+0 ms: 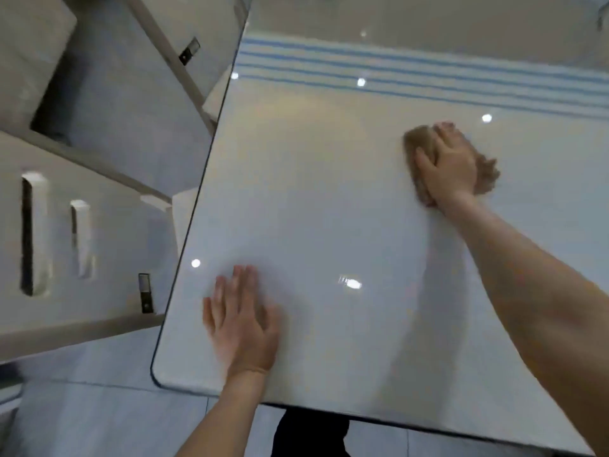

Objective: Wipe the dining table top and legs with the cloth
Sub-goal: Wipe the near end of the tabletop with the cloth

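Note:
The dining table [329,199] has a glossy white top with a rounded near-left corner. A crumpled brown cloth [420,143] lies on the top toward the far right. My right hand [449,166] presses down on the cloth with the fingers spread over it. My left hand [240,321] rests flat on the table near the front left corner, fingers apart, holding nothing. The table legs are hidden below the top.
A white runner with blue stripes [412,74] crosses the far part of the table. White cabinets with recessed handles [33,239] stand to the left, past the table's left edge [194,225]. Pale floor tiles [99,417] lie below.

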Demonstrator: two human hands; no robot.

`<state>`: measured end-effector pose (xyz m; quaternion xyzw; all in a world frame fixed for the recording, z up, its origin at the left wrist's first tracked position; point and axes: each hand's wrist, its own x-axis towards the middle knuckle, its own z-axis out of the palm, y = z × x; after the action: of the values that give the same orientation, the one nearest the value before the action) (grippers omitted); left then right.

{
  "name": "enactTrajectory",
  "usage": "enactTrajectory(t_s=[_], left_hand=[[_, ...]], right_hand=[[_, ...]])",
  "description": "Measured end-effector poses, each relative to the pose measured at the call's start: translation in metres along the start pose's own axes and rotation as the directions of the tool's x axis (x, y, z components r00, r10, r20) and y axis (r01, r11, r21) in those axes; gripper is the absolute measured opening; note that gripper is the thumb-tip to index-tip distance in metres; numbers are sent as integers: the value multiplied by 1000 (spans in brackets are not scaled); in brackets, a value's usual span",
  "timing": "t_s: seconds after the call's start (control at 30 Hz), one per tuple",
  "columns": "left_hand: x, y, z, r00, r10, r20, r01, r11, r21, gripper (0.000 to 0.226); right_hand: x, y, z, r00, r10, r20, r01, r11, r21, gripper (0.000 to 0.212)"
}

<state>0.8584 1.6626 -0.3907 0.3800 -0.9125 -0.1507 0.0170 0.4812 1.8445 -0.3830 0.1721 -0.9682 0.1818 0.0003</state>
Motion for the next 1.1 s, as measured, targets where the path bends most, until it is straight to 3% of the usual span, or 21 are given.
enactTrajectory(t_s=[0.07, 0.1, 0.13, 0.2, 0.33, 0.4, 0.47, 0.53, 0.57, 0.63, 0.7, 0.77, 0.83, 0.9, 1.1], left_hand=[[0, 0, 2, 1000, 7, -17, -7, 1000, 19, 68], [1, -1, 3, 1000, 8, -30, -7, 1000, 25, 68], [2, -2, 4, 999, 1, -39, 0, 1000, 27, 67], [2, -3, 3, 999, -22, -37, 23, 999, 27, 65], [-1, 1, 2, 999, -17, -45, 19, 999, 28, 66], [-1, 1, 2, 998, -28, -54, 29, 999, 24, 66], [-1, 0, 2, 998, -30, -51, 31, 999, 34, 66], [-2, 0, 2, 999, -34, -40, 35, 999, 22, 66], [-2, 1, 2, 999, -35, -38, 36, 999, 17, 66], [-2, 2, 2, 998, -34, -44, 34, 999, 13, 66], [-2, 2, 3, 998, -33, -53, 34, 999, 15, 65], [-2, 1, 4, 998, -33, -56, 34, 999, 21, 64], [-3, 1, 4, 998, -29, -61, 30, 999, 17, 64], [-2, 2, 3, 997, -28, -69, 29, 1000, 9, 64], [-4, 0, 6, 996, -24, -91, 24, 1000, -1, 60]], right_hand=[[30, -18, 9, 965, 261, -19, -261, 965, -14, 61], [29, -37, 18, 957, 290, -13, -290, 957, -18, 61], [18, -59, 27, 971, 240, -3, -240, 971, -12, 60], [-32, -93, 40, 1000, 4, 9, -4, 1000, 8, 57], [-185, -114, 42, 939, -322, 122, 317, 947, 58, 55], [-258, -109, 30, 869, -448, 209, 435, 894, 108, 53], [-301, -88, 12, 752, -600, 275, 588, 798, 132, 52], [-299, -53, -2, 626, -712, 318, 714, 687, 134, 52], [-285, -36, -7, 612, -719, 328, 720, 678, 144, 52], [-242, -10, -9, 722, -630, 285, 617, 773, 146, 52], [-190, 2, -6, 881, -436, 185, 426, 900, 97, 50], [-142, -4, 0, 970, -232, 69, 231, 973, 32, 51], [-111, -24, 10, 999, -46, 15, 47, 999, -13, 54], [-99, -48, 22, 999, 30, 22, -29, 998, -47, 58], [-175, -85, 37, 982, -183, 50, 186, 982, -42, 56]])
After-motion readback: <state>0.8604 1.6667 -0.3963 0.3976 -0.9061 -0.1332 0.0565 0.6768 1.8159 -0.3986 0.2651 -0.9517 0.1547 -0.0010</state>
